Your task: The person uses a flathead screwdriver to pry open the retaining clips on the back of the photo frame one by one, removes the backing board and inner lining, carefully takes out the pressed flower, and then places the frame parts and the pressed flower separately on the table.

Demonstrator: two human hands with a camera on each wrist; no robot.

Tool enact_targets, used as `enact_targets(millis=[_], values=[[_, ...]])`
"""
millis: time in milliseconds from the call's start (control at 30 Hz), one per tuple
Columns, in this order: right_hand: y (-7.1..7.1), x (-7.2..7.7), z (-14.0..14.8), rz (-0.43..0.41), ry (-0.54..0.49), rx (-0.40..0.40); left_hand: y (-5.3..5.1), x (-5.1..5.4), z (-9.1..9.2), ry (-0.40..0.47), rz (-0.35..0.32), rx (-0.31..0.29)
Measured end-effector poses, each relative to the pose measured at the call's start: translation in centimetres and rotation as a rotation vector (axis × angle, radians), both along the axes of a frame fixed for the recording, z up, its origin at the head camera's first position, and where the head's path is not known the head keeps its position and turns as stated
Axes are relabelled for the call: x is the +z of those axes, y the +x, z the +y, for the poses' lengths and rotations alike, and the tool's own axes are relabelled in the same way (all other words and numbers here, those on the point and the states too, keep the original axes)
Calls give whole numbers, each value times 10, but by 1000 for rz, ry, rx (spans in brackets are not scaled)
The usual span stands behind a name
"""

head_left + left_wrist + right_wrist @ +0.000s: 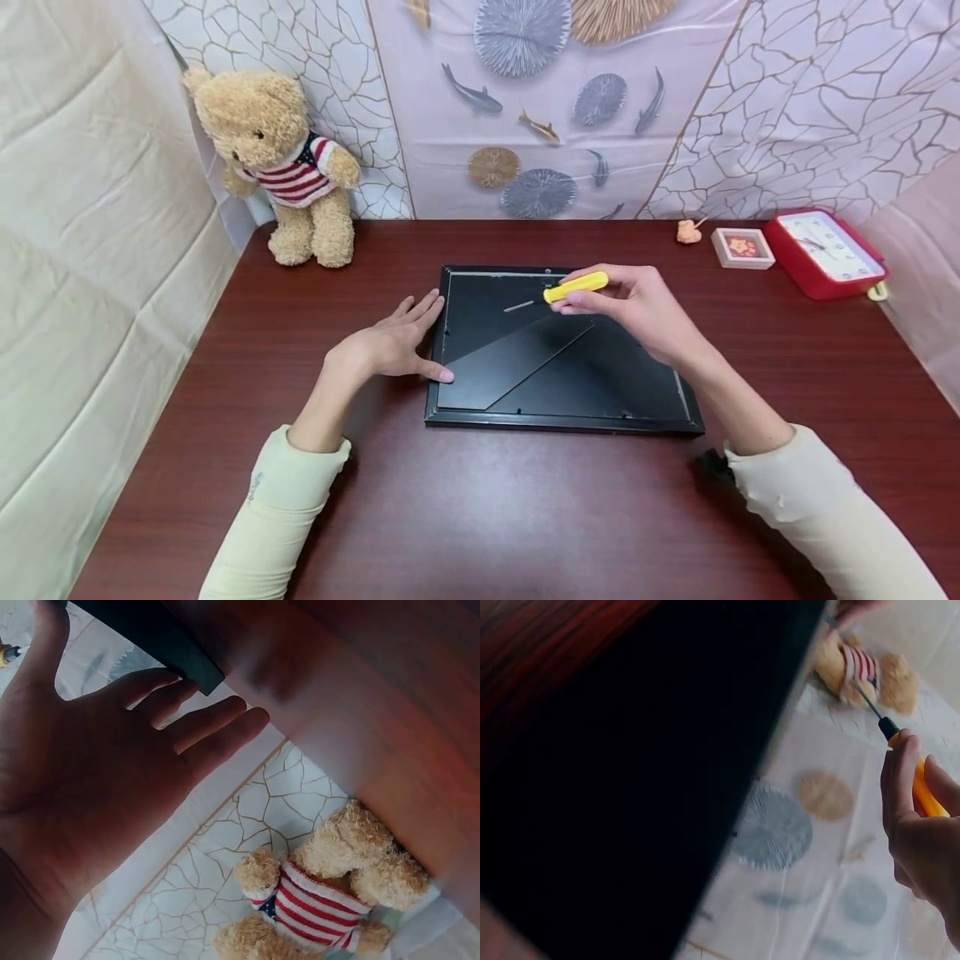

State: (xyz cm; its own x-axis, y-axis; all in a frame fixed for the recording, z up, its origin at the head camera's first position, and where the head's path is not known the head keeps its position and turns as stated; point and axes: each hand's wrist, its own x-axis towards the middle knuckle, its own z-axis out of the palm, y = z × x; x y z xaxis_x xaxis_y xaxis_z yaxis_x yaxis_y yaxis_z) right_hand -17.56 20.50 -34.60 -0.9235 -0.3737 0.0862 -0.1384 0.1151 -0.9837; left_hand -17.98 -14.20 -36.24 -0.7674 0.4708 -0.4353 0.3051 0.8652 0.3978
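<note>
A black picture frame (570, 379) lies back side up on the table, its folded stand flap (502, 367) slanting across the lower left of the backing. My right hand (630, 304) grips a yellow-handled screwdriver (576, 287) above the upper part of the frame, the shaft pointing left. In the right wrist view the same screwdriver (922, 784) shows between fingers and thumb. At the frame's left edge rests my left hand (390, 342), its fingers fairly straight and the thumb over the lower left corner. The left wrist view shows that hand (112, 750) with fingers extended beside the frame's dark edge.
A teddy bear (281, 167) in a striped sweater stands at the back left. Along the back right are a small orange trinket (688, 232), a little framed picture (742, 248) and a red clock (825, 252). A patterned backdrop (525, 125) hangs behind the table.
</note>
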Motion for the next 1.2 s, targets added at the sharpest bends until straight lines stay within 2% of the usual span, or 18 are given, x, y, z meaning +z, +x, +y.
enact_targets(millis=[233, 667, 833, 1200], values=[[-7, -12, -18, -110, 19, 41, -2, -2, 3, -17, -5, 10], [-16, -28, -35, -199, -43, 92, -5, -4, 4, -35, -32, 29], [-18, -28, -39, -204, -30, 96, -4, -1, 5, -29, -37, 38], [-17, -28, -55, -164, 80, 70, -2, 0, 3, -22, -33, 52]])
